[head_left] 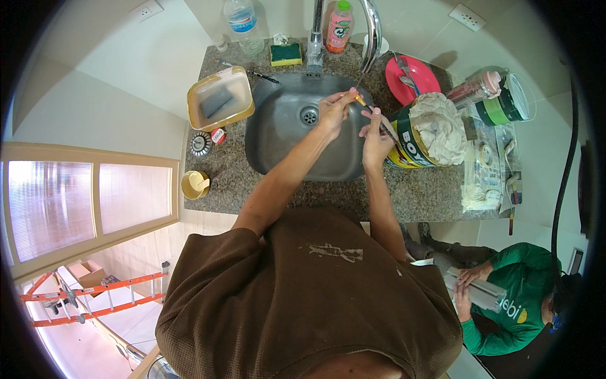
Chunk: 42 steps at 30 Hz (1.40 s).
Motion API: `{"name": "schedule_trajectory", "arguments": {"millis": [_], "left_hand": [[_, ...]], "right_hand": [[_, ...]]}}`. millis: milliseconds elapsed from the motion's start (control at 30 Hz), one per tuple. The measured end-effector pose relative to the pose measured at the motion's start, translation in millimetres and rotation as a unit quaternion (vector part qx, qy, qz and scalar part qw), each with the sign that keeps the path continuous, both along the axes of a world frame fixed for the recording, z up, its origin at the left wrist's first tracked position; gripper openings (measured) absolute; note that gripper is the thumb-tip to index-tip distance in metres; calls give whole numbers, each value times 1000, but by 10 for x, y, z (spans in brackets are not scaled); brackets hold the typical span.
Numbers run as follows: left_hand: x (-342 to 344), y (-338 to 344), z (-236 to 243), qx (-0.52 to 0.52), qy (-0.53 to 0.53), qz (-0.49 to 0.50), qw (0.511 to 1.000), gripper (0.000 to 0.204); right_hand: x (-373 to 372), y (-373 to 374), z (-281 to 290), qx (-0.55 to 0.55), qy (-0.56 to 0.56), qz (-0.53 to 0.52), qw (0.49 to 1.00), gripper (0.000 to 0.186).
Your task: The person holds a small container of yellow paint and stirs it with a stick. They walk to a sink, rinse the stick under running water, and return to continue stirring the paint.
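Note:
Over the right side of the steel sink (pixel 278 151), I hold a slim, dark tool (pixel 390 132) with a yellow-orange section and a thin tip; its exact kind is unclear. My left hand (pixel 333 117) pinches it near the yellow-orange part. The fingers of my right hand (pixel 377 146) close on the dark shaft lower down. Close beside my right hand stands a yellow and dark green paint can (pixel 409 144), with a crumpled whitish cloth (pixel 439 129) on top. A chrome faucet (pixel 315 47) rises behind the sink.
Left of the sink are a cloudy-water tub (pixel 247 115) and a yellow cup (pixel 192 186). Behind stand a sponge (pixel 286 55), a water bottle (pixel 243 28) and a pink bottle (pixel 339 28); a pink plate (pixel 429 77) lies right. A green-sleeved co-worker (pixel 514 268) holds a grey object.

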<state>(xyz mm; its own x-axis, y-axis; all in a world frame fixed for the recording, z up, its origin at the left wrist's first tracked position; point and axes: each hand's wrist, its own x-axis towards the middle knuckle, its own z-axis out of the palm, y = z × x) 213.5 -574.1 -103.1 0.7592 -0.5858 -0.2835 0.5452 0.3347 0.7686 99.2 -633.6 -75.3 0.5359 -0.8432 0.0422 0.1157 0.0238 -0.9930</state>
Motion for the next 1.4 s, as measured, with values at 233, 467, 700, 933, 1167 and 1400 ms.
{"name": "schedule_trajectory", "arguments": {"millis": [233,467,700,933,1167,1400], "left_hand": [[49,67,66,-76,11,-76,994,32],[84,77,74,-57,19,-61,996,31],[65,81,63,-54,47,-24,997,29],[30,113,118,-107,91,-22,990,31],[39,66,25,-50,43,15,998,27],[5,60,49,-53,38,12,998,21]], "right_hand": [[-21,-1,-44,31,3,-1,1000,40],[-23,7,-16,22,-2,0,1000,38],[-13,15,46,24,-15,10,1000,41],[-18,-4,55,36,-25,0,999,42],[-24,15,80,36,-22,-1,999,42],[-37,9,47,35,-21,1,999,42]]}}
